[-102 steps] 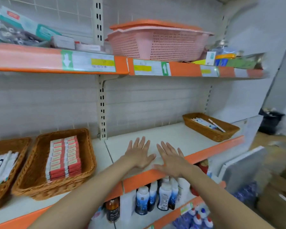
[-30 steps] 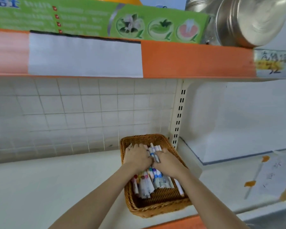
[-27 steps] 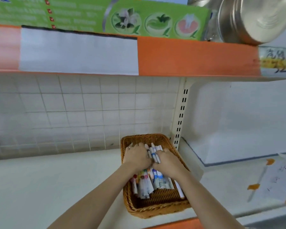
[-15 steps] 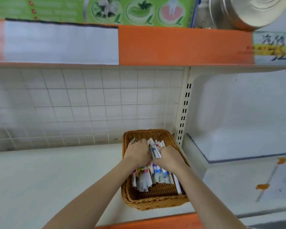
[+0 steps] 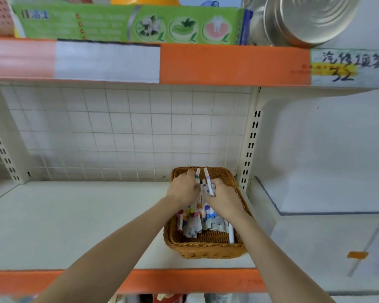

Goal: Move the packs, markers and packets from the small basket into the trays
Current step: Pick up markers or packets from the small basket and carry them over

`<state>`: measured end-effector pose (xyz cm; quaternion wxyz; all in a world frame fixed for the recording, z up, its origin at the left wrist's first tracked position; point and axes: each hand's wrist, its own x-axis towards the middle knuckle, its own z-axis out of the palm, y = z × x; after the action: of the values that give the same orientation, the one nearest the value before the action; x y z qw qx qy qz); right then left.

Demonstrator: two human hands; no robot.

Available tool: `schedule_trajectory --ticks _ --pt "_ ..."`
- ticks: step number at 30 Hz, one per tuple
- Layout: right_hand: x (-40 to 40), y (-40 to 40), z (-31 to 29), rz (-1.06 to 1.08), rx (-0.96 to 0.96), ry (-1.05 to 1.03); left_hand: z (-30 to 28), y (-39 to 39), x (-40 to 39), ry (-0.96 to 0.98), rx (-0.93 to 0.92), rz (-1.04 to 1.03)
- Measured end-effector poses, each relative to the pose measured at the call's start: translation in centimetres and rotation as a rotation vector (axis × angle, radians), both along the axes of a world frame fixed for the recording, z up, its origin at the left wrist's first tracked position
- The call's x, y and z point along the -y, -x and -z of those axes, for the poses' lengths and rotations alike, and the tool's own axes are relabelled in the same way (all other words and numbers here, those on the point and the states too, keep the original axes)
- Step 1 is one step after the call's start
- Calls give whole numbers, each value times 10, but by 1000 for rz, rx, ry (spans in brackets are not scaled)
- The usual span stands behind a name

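Markers (image 5: 197,219) are heaped lengthwise in the small basket (image 5: 206,250), a woven wicker one that is set on the white shelf (image 5: 74,226), close to the slotted upright (image 5: 251,145) at its right. Both hands are sunk into the heap at the far end of the basket. The left hand (image 5: 182,190) is seen with its fingers curled down over the pile, and at least 1 marker (image 5: 197,174) stands up between its fingers. The right hand (image 5: 224,199) is seen with its fingers curled round a bunch, out of which another marker (image 5: 207,180) sticks up and back. How many markers each hand really holds cannot be told, since the fingertips are hidden among them.

No tray is in view, so the bunch, it is judged, must be carried some way once it is lifted. The chief risk is judged to lie in that lift: round, smooth barrels are held as a loose bundle, and the 2 that stick up are not lined up with the rest, so 1 could slide out and fall to the shelf or over its orange front edge (image 5: 184,281). The light basket could also be dragged or tipped if the hands snag on its rim.
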<state>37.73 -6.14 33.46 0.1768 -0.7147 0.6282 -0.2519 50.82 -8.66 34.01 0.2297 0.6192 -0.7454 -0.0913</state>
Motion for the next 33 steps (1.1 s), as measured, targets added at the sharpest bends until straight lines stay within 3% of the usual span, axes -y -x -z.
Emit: schedule_trajectory --ticks 13,25,33 --pt "-29 -91 -22 -261 -23 13 -10 -94 -70 17 -133 -225" --pt "-87 -294 -26 -393 -111 16 -10 -309 -139 -15 -53 -409" --pt "-116 -406 -19 -432 -151 16 -10 -429 -178 -37 -112 -457"
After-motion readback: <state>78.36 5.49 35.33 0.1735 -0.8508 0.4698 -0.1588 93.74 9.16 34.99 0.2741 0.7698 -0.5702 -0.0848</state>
